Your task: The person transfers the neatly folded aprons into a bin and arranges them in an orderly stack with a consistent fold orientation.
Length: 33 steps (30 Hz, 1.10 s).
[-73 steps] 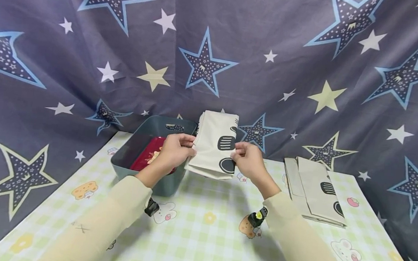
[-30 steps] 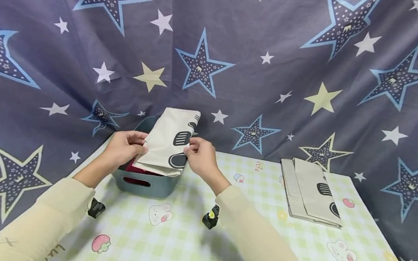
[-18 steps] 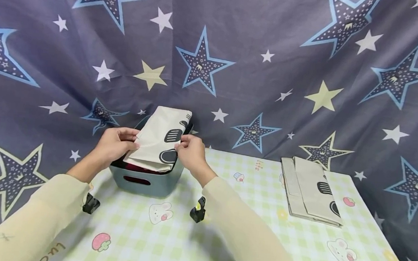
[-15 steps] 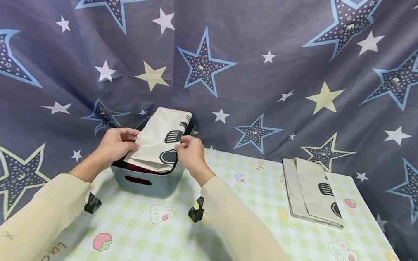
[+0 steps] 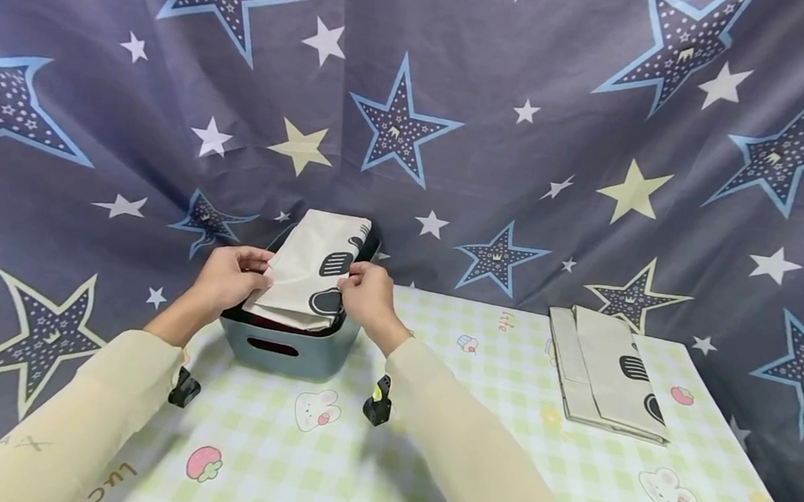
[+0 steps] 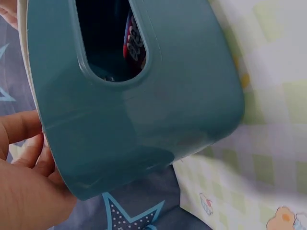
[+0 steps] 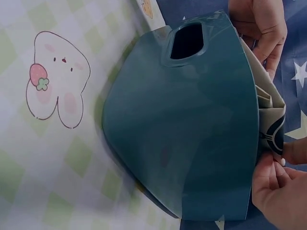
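- Tabletop (image 5: 311, 466): you have a checked, cartoon-printed cover carrying everything.
- Teal plastic bin (image 5: 324, 352): it stands by the back edge, toward the back-left corner, directly under your hands.
- Second folded cloth (image 5: 603, 372): it lies near the back-right corner, well apart from the bin.
- Utensil-print folded cloth (image 5: 299, 274): it sits at the bin's mouth, partly above the rim.
- Left hand (image 5: 227, 276), right hand (image 5: 370, 292): your fingers pinch opposite edges, probably to keep the folds together.
- Red patterned item (image 6: 133, 45): inside the bin, mostly hidden.
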Motion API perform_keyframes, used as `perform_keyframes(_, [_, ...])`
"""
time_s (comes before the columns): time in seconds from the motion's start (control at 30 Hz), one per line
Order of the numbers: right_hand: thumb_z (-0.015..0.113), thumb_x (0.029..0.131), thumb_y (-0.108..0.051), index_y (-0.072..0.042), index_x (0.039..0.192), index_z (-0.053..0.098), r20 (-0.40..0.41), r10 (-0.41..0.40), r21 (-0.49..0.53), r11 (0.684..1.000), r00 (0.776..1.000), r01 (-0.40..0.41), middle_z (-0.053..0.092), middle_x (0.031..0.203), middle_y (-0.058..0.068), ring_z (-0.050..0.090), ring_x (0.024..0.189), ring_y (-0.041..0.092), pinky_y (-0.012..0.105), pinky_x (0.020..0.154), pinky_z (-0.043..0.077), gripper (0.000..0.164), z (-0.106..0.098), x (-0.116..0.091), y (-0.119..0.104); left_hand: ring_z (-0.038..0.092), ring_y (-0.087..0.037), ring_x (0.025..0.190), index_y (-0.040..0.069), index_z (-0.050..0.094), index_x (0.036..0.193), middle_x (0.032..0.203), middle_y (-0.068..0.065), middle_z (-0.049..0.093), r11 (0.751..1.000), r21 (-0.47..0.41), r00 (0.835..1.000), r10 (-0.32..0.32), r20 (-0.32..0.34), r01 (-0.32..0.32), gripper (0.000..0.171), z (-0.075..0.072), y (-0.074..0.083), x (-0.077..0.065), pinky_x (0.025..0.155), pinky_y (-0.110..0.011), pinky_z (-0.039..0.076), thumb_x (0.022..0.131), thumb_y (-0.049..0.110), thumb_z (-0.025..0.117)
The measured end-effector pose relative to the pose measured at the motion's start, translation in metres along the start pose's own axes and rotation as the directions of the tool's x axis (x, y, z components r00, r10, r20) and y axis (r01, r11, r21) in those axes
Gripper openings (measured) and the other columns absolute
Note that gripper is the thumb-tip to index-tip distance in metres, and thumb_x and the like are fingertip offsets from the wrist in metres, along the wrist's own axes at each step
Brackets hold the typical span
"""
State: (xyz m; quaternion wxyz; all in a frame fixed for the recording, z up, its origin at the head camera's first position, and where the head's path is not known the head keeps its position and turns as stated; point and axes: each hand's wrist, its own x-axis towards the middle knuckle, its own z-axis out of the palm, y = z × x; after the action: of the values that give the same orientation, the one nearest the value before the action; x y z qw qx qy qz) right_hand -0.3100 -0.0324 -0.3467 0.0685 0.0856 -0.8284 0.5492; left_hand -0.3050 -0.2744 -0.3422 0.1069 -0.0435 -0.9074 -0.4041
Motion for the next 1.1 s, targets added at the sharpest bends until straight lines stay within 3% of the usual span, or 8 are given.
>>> perform_keyframes(0.13, [0.065, 0.096, -0.006, 0.003, 0.125, 0.069, -0.011, -0.039, -0.121, 0.992, 0.999, 0.038, 0.073, 0.094, 0.007, 0.069, 0.09, 0.018, 0.03, 0.087, 0.056, 0.03, -0.005, 0.002, 0.003, 0.068, -0.037, 0.105, -0.003, 0.066, 0.129, 0.119, -0.023, 0.071, 0.971, 0.224, 0.995, 0.095, -0.015, -0.089, 0.04, -0.004, -0.002, 0.0, 0.087, -0.046, 0.055, 0.093, 0.014, 0.07])
perform_keyframes(0.2, [0.066, 0.096, -0.006, 0.004, 0.124, 0.069, -0.008, -0.052, -0.149, 0.988, 0.999, 0.05, 0.071, 0.093, 0.007, 0.068, 0.09, 0.02, 0.033, 0.09, 0.055, 0.03, -0.007, 0.002, 0.004, 0.067, -0.041, 0.108, -0.004, 0.065, 0.13, 0.122, -0.025, 0.069, 0.953, 0.285, 0.994, 0.113, -0.006, -0.106, 0.042, -0.005, -0.003, -0.001, 0.09, -0.053, 0.053, 0.094, 0.017, 0.07])
perform_keyframes(0.4, [0.067, 0.095, -0.006, 0.002, 0.124, 0.068, 0.023, -0.071, -0.146, 0.987, 0.997, 0.074, 0.072, 0.096, 0.008, 0.068, 0.089, 0.02, 0.031, 0.087, 0.054, 0.03, -0.008, 0.003, 0.006, 0.064, -0.045, 0.112, -0.003, 0.064, 0.132, 0.125, -0.027, 0.067, 0.96, 0.27, 0.997, 0.069, 0.019, -0.072, 0.043, -0.007, -0.003, -0.005, 0.092, -0.056, 0.052, 0.095, 0.019, 0.07])
perform_keyframes(0.63, [0.065, 0.097, -0.006, 0.002, 0.129, 0.065, 0.061, -0.153, -0.168, 0.973, 0.986, 0.161, 0.071, 0.103, 0.014, 0.07, 0.094, 0.023, 0.034, 0.088, 0.055, 0.033, -0.012, 0.0, 0.01, 0.066, -0.043, 0.109, -0.002, 0.066, 0.129, 0.121, -0.025, 0.069, 0.967, 0.242, 0.997, 0.08, 0.017, -0.082, 0.039, -0.007, -0.002, -0.006, 0.089, -0.053, 0.054, 0.095, 0.017, 0.07])
perform_keyframes(0.8, [0.063, 0.097, -0.003, 0.004, 0.13, 0.064, 0.07, -0.237, -0.234, 0.94, 0.969, 0.246, 0.072, 0.104, 0.014, 0.068, 0.099, 0.026, 0.037, 0.09, 0.055, 0.034, -0.018, -0.002, 0.016, 0.069, -0.042, 0.105, -0.001, 0.067, 0.125, 0.116, -0.022, 0.071, 0.97, 0.224, 0.996, 0.092, 0.003, -0.09, 0.035, -0.005, -0.002, -0.006, 0.088, -0.052, 0.055, 0.094, 0.016, 0.071])
perform_keyframes(1.1, [0.061, 0.099, -0.003, 0.003, 0.136, 0.06, 0.096, -0.26, -0.273, 0.921, 0.961, 0.277, 0.068, 0.113, 0.018, 0.066, 0.104, 0.028, 0.039, 0.094, 0.053, 0.037, -0.032, -0.005, 0.028, 0.068, -0.039, 0.102, 0.0, 0.068, 0.124, 0.117, -0.021, 0.071, 0.977, 0.191, 0.995, 0.097, 0.005, -0.096, 0.033, 0.004, 0.005, -0.004, 0.089, -0.052, 0.053, 0.095, 0.015, 0.07])
